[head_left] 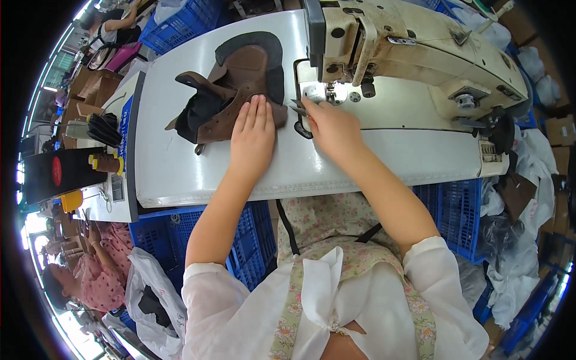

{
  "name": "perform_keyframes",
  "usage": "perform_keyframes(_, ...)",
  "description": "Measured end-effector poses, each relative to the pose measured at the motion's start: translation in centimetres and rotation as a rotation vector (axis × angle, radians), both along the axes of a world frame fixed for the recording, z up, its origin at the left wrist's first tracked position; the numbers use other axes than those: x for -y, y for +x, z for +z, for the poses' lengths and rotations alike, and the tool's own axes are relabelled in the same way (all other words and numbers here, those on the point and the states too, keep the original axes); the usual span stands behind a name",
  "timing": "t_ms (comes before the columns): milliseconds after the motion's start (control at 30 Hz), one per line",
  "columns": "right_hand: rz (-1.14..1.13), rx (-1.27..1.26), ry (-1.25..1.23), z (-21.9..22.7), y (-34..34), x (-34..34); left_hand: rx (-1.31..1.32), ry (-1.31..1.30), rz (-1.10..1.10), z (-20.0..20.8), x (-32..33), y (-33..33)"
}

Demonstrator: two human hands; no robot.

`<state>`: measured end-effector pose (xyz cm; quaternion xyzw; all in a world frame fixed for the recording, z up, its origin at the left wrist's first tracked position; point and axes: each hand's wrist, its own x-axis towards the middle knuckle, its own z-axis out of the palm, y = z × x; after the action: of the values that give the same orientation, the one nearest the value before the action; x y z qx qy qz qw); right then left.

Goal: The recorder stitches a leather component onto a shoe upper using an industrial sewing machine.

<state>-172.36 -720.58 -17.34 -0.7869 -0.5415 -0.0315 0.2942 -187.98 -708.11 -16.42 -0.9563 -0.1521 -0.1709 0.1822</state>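
A brown leather shoe upper [246,66] with a dark padded collar and black lining lies on the white sewing table [180,171], left of the machine's needle area. My left hand [253,135] rests flat on its near side, fingers stretched out and pressed close together. Just right of the upper, my right hand [329,129] is closed round a pair of small scissors [298,110]. Their dark blades point left toward the upper, and a black handle loop shows below the fingers. Close behind that hand is the presser foot [330,93] of the sewing machine [414,36].
Blue crates [183,27] stand behind the table, with another blue crate [450,216] below its right front edge. Thread cones [108,163] stand on a side table at left. A co-worker in pink [108,270] sits at lower left, beside a white plastic bag [153,300].
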Motion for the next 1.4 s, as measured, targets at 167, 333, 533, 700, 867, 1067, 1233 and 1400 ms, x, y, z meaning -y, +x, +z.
perform_keyframes(167, 0.043, 0.055, 0.003, -0.6, -0.4, -0.8, 0.012, -0.009, 0.003, -0.1, 0.0, -0.2)
perform_keyframes(333, 0.050, 0.065, 0.011, -0.8, -0.4, -1.4, -0.012, 0.014, 0.002, -0.4, 0.0, -0.2)
perform_keyframes(533, 0.048, 0.010, 0.067, -0.8, -0.7, -0.7, 0.006, -0.001, 0.011, -0.1, -0.2, -1.0)
perform_keyframes(700, 0.015, -0.430, 0.238, 2.1, -0.6, 4.3, 0.319, -0.280, 0.000, 7.1, -0.3, -5.6)
perform_keyframes(867, 0.043, -0.548, 0.274, 4.9, -1.9, 6.7, 1.133, -1.023, 0.020, 9.9, -0.6, -13.7)
perform_keyframes(1067, 0.157, -0.587, 0.398, 6.3, -3.8, 7.4, 1.580, -1.291, -0.320, 10.7, -1.1, -19.4)
perform_keyframes(1233, 0.208, -0.624, 0.387, 7.4, -4.4, 8.1, 1.673, -1.410, -0.288, 9.8, 0.9, -21.0)
perform_keyframes(1400, 0.275, -0.631, 0.386, 8.7, -4.3, 9.2, 1.693, -1.609, -0.568, 8.7, 1.5, -21.8)
